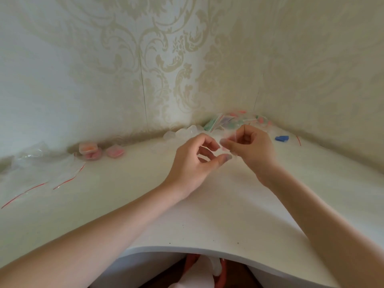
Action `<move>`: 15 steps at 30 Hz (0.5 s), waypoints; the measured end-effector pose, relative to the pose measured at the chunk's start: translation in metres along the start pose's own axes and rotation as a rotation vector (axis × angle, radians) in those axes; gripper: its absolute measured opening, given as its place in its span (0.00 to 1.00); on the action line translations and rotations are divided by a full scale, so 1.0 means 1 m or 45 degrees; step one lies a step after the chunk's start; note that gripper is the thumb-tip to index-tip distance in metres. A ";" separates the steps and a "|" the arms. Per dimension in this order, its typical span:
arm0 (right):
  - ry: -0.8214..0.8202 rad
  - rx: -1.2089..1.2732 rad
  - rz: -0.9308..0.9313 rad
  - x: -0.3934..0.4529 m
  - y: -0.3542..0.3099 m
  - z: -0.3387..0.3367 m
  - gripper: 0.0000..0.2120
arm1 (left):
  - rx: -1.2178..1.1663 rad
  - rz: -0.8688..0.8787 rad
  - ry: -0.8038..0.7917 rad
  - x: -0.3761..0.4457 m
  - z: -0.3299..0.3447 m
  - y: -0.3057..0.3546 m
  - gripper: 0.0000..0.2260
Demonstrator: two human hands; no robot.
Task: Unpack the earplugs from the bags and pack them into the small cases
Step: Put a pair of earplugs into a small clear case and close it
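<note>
Surface (207,204): white, set into a wallpapered corner, carrying everything below. Your left hand (194,163) and right hand (252,148) meet above its middle; fingers of both are curled, pinching between them a small clear item (225,143), too blurred to tell whether bag or case. Empty bags (41,173) with red strips lie flat at far left. Full bags (226,119) of green and pink earplugs are heaped in the corner behind your hands. Clear empty cases (182,132) cluster just left of that heap. Filled cases (99,151), pink and orange inside, sit against the wall at left. Blue item (281,138) lies right of your right hand
</note>
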State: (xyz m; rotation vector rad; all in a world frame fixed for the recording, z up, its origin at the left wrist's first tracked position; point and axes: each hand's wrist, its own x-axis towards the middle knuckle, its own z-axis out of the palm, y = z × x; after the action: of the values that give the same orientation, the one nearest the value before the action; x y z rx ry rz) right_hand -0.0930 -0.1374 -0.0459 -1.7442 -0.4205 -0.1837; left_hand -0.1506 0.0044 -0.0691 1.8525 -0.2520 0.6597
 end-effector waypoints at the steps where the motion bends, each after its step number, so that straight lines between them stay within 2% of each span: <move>1: 0.008 -0.081 -0.101 -0.003 -0.002 0.004 0.14 | -0.051 -0.077 -0.015 0.000 0.001 0.000 0.10; 3: -0.026 -0.155 -0.242 -0.008 -0.004 0.012 0.12 | -0.161 -0.171 0.028 0.001 0.000 -0.002 0.11; 6: -0.116 -0.250 -0.334 -0.013 -0.004 0.016 0.08 | -0.331 -0.295 0.105 0.005 -0.003 -0.005 0.12; 9: -0.223 -0.335 -0.422 -0.016 -0.005 0.016 0.11 | -0.483 -0.390 0.196 0.007 -0.003 -0.005 0.08; 11: -0.261 -0.262 -0.376 -0.017 -0.005 0.017 0.12 | -0.543 -0.408 0.251 0.008 -0.005 -0.006 0.05; 13: -0.203 -0.134 -0.249 -0.016 -0.006 0.016 0.11 | -0.573 -0.412 0.271 0.009 -0.005 -0.005 0.04; 15: -0.133 -0.162 -0.227 -0.015 -0.005 0.015 0.11 | -0.595 -0.428 0.249 0.008 -0.004 -0.003 0.04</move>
State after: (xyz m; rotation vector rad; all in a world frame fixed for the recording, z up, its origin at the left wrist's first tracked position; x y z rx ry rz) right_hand -0.1100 -0.1249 -0.0496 -1.8465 -0.6539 -0.2520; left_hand -0.1436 0.0100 -0.0667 1.3308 0.0360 0.4920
